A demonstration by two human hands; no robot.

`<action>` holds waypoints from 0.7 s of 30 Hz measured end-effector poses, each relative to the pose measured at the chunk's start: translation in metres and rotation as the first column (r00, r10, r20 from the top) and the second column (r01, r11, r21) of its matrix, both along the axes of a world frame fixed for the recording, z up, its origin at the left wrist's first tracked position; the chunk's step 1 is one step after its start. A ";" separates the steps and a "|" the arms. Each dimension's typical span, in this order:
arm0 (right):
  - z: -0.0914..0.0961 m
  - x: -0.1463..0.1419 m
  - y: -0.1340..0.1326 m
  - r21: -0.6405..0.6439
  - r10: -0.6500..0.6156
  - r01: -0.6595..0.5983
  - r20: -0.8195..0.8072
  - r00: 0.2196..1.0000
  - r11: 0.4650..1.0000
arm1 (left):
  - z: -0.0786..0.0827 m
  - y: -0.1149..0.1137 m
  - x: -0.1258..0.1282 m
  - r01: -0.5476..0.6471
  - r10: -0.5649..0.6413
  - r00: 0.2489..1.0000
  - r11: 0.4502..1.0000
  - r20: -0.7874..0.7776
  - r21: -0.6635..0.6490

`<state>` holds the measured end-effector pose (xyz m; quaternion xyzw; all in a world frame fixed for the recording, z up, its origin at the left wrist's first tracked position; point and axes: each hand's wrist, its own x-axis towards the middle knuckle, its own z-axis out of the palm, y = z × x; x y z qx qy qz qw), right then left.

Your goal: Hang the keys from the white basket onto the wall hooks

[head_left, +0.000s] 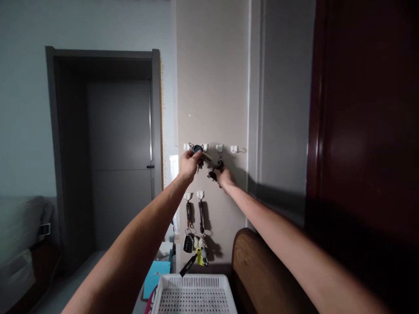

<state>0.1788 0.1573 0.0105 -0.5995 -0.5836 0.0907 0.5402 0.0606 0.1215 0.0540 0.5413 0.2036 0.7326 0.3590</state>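
Dark-headed keys (197,149) (slanted), black fob bunch (212,175), seemingly hanging from hook (219,148)

beige wall (212,87) | upper: four white hooks (219,148) | lower: two hooks (200,194), hanging straps (201,218)

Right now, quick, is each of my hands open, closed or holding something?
Left hand: closed, holding dark-headed keys.
Right hand: closed, holding a black key bunch below a white hook.
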 end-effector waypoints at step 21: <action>0.088 0.029 -0.044 -0.071 0.029 0.013 0.562 0.827 0.997 | -0.001 -0.020 -0.013 0.141 -0.144 0.990 0.978 -0.006 -0.151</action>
